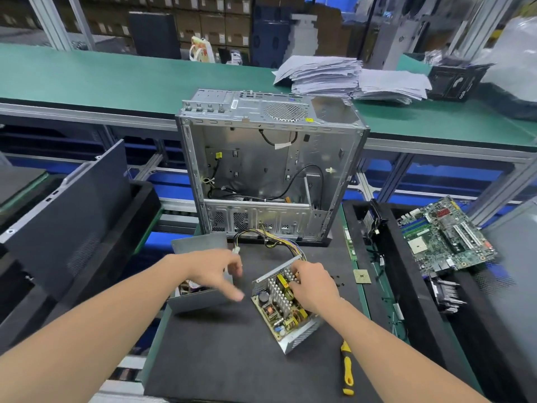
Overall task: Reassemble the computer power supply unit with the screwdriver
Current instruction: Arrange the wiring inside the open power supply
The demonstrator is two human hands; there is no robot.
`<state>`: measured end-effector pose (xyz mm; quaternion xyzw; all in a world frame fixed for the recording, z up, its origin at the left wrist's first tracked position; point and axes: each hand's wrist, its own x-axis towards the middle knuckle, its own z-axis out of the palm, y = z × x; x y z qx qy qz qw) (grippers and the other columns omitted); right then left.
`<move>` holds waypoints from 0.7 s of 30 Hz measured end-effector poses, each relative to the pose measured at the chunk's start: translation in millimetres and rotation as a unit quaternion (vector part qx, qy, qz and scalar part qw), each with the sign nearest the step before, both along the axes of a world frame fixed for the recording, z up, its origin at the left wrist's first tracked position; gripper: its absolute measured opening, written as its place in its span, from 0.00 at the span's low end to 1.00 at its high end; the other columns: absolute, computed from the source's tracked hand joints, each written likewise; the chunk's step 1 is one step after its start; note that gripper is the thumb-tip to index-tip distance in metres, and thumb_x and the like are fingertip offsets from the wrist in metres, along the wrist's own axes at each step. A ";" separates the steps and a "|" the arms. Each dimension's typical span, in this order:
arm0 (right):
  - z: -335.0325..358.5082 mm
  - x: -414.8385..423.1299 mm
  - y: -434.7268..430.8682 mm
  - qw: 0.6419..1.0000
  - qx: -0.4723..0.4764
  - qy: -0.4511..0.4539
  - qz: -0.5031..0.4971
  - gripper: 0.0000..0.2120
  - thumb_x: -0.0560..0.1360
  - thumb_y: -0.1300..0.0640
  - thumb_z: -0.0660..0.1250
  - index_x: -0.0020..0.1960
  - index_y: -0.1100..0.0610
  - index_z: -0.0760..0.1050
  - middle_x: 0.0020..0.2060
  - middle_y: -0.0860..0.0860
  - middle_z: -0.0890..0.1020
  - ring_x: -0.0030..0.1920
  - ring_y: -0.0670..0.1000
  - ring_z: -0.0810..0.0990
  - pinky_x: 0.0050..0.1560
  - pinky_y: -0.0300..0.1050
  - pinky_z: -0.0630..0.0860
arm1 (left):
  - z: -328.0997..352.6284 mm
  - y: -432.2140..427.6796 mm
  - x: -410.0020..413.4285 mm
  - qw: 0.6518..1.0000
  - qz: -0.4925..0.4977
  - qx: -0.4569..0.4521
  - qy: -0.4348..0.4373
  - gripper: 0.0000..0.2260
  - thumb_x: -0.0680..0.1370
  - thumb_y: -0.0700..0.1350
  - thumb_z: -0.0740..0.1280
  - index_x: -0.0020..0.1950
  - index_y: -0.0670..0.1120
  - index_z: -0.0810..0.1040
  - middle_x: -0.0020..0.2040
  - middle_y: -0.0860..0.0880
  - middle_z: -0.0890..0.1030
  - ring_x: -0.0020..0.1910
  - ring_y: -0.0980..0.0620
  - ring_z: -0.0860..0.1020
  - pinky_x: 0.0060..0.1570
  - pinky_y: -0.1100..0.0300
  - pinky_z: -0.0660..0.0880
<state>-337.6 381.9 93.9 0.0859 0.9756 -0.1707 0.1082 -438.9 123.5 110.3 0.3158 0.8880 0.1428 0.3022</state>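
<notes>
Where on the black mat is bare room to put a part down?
The mat's near part is bare, bordered by the cover, the PSU and the screwdriver. Behind the PSU, cables and the case crowd it.

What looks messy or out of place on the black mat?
The power supply sits crooked with its lid off and insides bare; the lid lies apart on its left. Tiny black screws and a small square chip lie loose to its right.
</notes>
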 end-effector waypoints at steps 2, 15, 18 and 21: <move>0.6 -1.2 -1.5 1.000 0.008 -0.006 0.007 0.14 0.82 0.58 0.65 0.66 0.50 0.74 0.57 0.55 0.82 0.55 0.60 0.82 0.52 0.52 0.80 | -4.4 -11.8 1.4 0.994 -0.078 -0.076 0.024 0.23 0.69 0.62 0.78 0.58 0.53 0.77 0.51 0.58 0.74 0.48 0.57 0.74 0.46 0.62 0.69; 2.2 -0.9 9.9 0.999 -0.004 -0.015 0.032 0.13 0.82 0.58 0.66 0.64 0.47 0.76 0.56 0.53 0.83 0.54 0.59 0.82 0.54 0.52 0.81 | -2.1 12.2 -2.8 0.980 0.054 0.101 0.162 0.02 0.82 0.48 0.65 0.51 0.53 0.77 0.51 0.54 0.78 0.52 0.53 0.78 0.52 0.57 0.74; -3.7 7.5 11.6 0.999 -0.024 0.015 0.027 0.17 0.82 0.57 0.65 0.69 0.46 0.76 0.59 0.53 0.84 0.56 0.58 0.83 0.52 0.51 0.81 | -6.5 48.7 -14.2 0.968 0.012 0.055 0.243 0.27 0.81 0.40 0.67 0.78 0.55 0.65 0.72 0.49 0.64 0.68 0.47 0.67 0.68 0.50 0.68; -9.5 14.3 11.5 0.998 -0.040 0.042 0.031 0.18 0.84 0.55 0.64 0.72 0.48 0.75 0.63 0.51 0.84 0.61 0.55 0.82 0.57 0.51 0.80 | -20.2 82.3 -17.1 0.942 -0.002 -0.073 0.329 0.31 0.79 0.44 0.68 0.80 0.56 0.61 0.75 0.44 0.58 0.69 0.40 0.63 0.66 0.46 0.65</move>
